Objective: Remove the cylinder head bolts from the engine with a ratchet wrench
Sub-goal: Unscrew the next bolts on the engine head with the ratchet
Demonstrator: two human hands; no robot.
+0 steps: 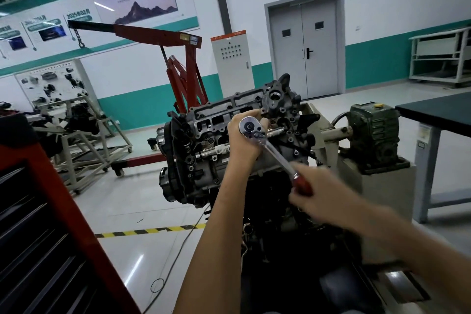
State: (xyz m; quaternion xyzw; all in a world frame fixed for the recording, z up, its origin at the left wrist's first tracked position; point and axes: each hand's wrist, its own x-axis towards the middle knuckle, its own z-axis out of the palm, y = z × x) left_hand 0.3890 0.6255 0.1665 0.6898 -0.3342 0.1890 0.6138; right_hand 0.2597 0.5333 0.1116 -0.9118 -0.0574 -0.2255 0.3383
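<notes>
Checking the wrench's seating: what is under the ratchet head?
The left hand cups the ratchet head above the top of the engine. Any socket or bolt beneath is hidden by the hand and tool.

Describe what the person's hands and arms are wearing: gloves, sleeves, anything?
Nothing shows: the left hand and right hand are gloveless, the left forearm and right forearm bare, no sleeve in view. No watch, ring or strap visible, though the right hand is motion-blurred.

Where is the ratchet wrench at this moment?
In the head view, near centre: the ratchet wrench has its head over the engine, held by the left hand, while the right hand grips its red handle.
</notes>
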